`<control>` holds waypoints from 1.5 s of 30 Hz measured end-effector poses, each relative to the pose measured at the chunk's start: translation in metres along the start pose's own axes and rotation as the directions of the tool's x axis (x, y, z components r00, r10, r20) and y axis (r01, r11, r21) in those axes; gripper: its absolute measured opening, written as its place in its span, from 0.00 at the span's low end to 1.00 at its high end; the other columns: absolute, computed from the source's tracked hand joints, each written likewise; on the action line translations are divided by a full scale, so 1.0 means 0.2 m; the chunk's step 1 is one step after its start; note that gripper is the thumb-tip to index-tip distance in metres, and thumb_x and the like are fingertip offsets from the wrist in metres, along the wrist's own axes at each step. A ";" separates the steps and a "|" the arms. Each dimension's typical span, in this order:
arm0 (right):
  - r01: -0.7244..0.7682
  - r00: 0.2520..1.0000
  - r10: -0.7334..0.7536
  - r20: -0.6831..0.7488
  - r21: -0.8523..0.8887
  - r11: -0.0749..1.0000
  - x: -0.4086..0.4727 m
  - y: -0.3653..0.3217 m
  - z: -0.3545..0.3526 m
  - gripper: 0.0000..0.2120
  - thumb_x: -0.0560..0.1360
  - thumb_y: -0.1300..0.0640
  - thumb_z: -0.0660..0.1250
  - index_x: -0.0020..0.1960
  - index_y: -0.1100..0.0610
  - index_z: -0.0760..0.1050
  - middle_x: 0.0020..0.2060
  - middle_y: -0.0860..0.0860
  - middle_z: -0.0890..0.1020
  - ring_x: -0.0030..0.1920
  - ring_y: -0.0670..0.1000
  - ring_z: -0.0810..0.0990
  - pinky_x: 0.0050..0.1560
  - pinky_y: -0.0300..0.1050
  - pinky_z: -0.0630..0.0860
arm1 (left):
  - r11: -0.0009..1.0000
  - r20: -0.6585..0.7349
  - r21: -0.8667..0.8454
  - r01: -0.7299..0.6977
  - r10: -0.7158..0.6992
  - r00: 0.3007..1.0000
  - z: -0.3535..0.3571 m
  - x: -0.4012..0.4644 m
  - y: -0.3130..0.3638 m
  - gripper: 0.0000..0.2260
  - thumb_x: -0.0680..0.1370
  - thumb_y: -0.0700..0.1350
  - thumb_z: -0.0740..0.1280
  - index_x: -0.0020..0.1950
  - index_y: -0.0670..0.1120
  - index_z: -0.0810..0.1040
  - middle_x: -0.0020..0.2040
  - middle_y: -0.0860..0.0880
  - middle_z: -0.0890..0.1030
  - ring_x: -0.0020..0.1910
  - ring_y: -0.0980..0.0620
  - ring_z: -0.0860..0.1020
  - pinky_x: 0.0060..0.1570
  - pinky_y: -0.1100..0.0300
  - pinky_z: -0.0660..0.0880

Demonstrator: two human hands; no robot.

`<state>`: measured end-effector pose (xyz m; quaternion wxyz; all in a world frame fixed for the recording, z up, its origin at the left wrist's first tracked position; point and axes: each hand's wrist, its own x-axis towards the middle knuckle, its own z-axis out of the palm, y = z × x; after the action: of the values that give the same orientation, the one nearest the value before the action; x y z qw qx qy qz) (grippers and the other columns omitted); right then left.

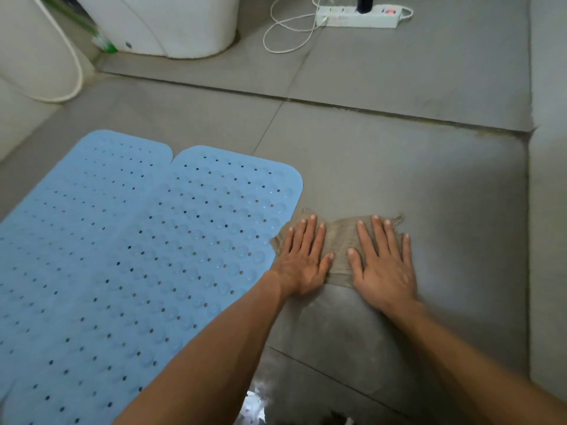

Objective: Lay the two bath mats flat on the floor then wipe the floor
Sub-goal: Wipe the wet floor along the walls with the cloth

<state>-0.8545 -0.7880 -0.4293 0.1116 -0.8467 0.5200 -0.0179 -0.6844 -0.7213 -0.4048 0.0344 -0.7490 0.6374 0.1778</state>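
Two light blue perforated bath mats lie flat side by side on the grey tiled floor (pixel 414 173): the left mat (pixel 76 240) and the right mat (pixel 214 216). Just right of them a tan cloth (pixel 339 240) is spread on the floor, its left corner overlapping the right mat's edge. My left hand (pixel 302 259) and my right hand (pixel 382 262) both press flat on the cloth with straight fingers, side by side.
A white toilet base (pixel 171 26) stands at the back left with a white hose (pixel 73 65) and a green-handled brush (pixel 102 41). A white power strip (pixel 359 16) with cord lies at the back. A raised grey ledge (pixel 549 210) runs along the right.
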 end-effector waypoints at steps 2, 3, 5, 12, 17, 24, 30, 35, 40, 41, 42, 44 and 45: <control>0.003 1.000 -0.003 -0.024 0.002 1.000 0.00 0.00 0.00 0.31 0.80 0.39 0.44 0.81 0.49 0.50 0.81 0.51 0.50 0.81 0.53 0.46 0.78 0.61 0.43 | 1.000 0.062 0.010 0.007 -0.008 0.998 -0.01 0.02 0.00 0.33 0.77 0.61 0.34 0.78 0.45 0.35 0.78 0.45 0.33 0.76 0.47 0.32 0.74 0.47 0.33; 0.010 1.000 -0.010 -0.026 -0.005 1.000 -0.01 -0.01 0.00 0.31 0.80 0.40 0.44 0.81 0.50 0.51 0.81 0.52 0.51 0.81 0.53 0.47 0.78 0.62 0.43 | 1.000 0.100 0.009 0.013 -0.014 0.995 -0.02 0.03 0.00 0.32 0.79 0.61 0.36 0.78 0.45 0.35 0.78 0.45 0.33 0.76 0.47 0.32 0.74 0.47 0.33; 0.021 1.000 -0.021 0.000 -0.033 0.999 0.00 -0.01 -0.01 0.32 0.80 0.39 0.42 0.81 0.50 0.49 0.81 0.52 0.48 0.81 0.53 0.44 0.78 0.61 0.38 | 0.999 0.125 0.042 -0.009 0.003 0.992 -0.05 0.04 -0.02 0.31 0.81 0.60 0.40 0.78 0.45 0.35 0.78 0.44 0.34 0.77 0.45 0.34 0.75 0.47 0.35; 0.056 0.995 -0.051 0.087 -0.057 0.997 0.02 -0.02 -0.03 0.34 0.79 0.40 0.38 0.81 0.53 0.44 0.81 0.55 0.43 0.80 0.54 0.38 0.79 0.55 0.37 | 0.909 -0.252 0.281 -0.309 0.380 0.890 0.01 0.08 -0.17 0.35 0.80 0.63 0.46 0.77 0.37 0.56 0.78 0.37 0.53 0.78 0.41 0.50 0.76 0.45 0.47; 0.058 0.986 -0.048 0.161 -0.062 0.996 0.03 -0.01 -0.06 0.34 0.80 0.39 0.39 0.81 0.53 0.41 0.80 0.55 0.40 0.80 0.54 0.37 0.79 0.57 0.39 | 0.880 -0.208 0.200 -0.431 0.468 0.859 -0.02 0.19 -0.26 0.40 0.78 0.67 0.47 0.78 0.38 0.52 0.79 0.40 0.50 0.79 0.45 0.47 0.76 0.47 0.50; 0.048 0.976 -0.021 0.218 -0.119 0.992 0.04 -0.03 -0.11 0.34 0.80 0.38 0.37 0.81 0.53 0.38 0.80 0.56 0.41 0.80 0.55 0.38 0.79 0.56 0.40 | 0.888 -0.189 0.078 -0.453 0.459 0.868 0.00 0.21 -0.29 0.39 0.78 0.67 0.46 0.79 0.39 0.47 0.80 0.41 0.45 0.79 0.47 0.42 0.77 0.46 0.47; -0.013 0.951 0.054 0.306 -0.134 0.991 0.06 -0.05 -0.14 0.37 0.76 0.33 0.30 0.80 0.50 0.36 0.80 0.55 0.39 0.80 0.55 0.38 0.79 0.58 0.41 | 0.874 -0.193 0.040 -0.485 0.483 0.854 -0.01 0.22 -0.30 0.40 0.79 0.67 0.47 0.78 0.37 0.47 0.79 0.39 0.46 0.79 0.44 0.43 0.77 0.46 0.45; -0.050 0.920 0.109 0.377 -0.162 0.985 0.07 -0.08 -0.18 0.34 0.78 0.36 0.35 0.80 0.49 0.34 0.80 0.53 0.35 0.79 0.53 0.35 0.79 0.57 0.39 | 0.863 -0.191 0.021 -0.505 0.499 0.845 0.00 0.22 -0.31 0.39 0.79 0.67 0.47 0.79 0.41 0.44 0.79 0.37 0.45 0.78 0.41 0.45 0.76 0.44 0.44; -0.045 0.951 0.089 0.298 -0.150 0.988 0.05 -0.08 -0.16 0.32 0.81 0.38 0.38 0.80 0.48 0.36 0.80 0.52 0.38 0.80 0.52 0.37 0.79 0.56 0.39 | 0.840 -0.140 0.117 -0.530 0.542 0.828 0.01 0.24 -0.30 0.32 0.79 0.66 0.42 0.79 0.54 0.41 0.78 0.38 0.38 0.77 0.36 0.39 0.74 0.38 0.39; -0.058 0.959 0.094 0.266 -0.141 0.988 0.03 -0.09 -0.14 0.31 0.81 0.38 0.38 0.81 0.48 0.37 0.81 0.52 0.39 0.80 0.52 0.38 0.79 0.56 0.40 | 0.844 -0.112 0.119 -0.523 0.534 0.838 0.01 0.23 -0.30 0.32 0.79 0.66 0.41 0.79 0.54 0.40 0.78 0.39 0.37 0.77 0.36 0.38 0.74 0.38 0.38; -0.077 0.969 0.106 0.224 -0.134 0.988 0.00 -0.11 -0.13 0.30 0.82 0.39 0.39 0.81 0.47 0.38 0.81 0.51 0.41 0.80 0.51 0.40 0.79 0.57 0.41 | 0.852 -0.089 0.115 -0.511 0.522 0.849 0.02 0.23 -0.30 0.32 0.78 0.66 0.41 0.79 0.54 0.39 0.78 0.39 0.36 0.77 0.37 0.37 0.73 0.38 0.37; -0.111 0.978 0.129 0.164 -0.114 0.987 -0.07 -0.13 -0.09 0.29 0.83 0.39 0.39 0.81 0.47 0.40 0.81 0.50 0.43 0.80 0.50 0.41 0.79 0.58 0.42 | 0.866 -0.067 0.108 -0.488 0.496 0.866 0.03 0.18 -0.29 0.33 0.78 0.67 0.40 0.79 0.54 0.38 0.78 0.39 0.36 0.76 0.37 0.36 0.73 0.38 0.36; -0.120 0.979 0.134 0.153 -0.095 0.988 -0.12 -0.15 -0.07 0.29 0.83 0.39 0.40 0.81 0.46 0.40 0.81 0.50 0.43 0.80 0.50 0.41 0.79 0.58 0.43 | 0.872 -0.069 0.100 -0.480 0.487 0.871 0.05 0.13 -0.29 0.33 0.78 0.67 0.39 0.79 0.54 0.39 0.78 0.38 0.36 0.76 0.37 0.36 0.73 0.38 0.36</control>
<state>-0.8420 -0.7568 -0.4073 0.1173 -0.8144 0.5628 0.0790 -0.6268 -0.7332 -0.4325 -0.0106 -0.5710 0.8120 0.1204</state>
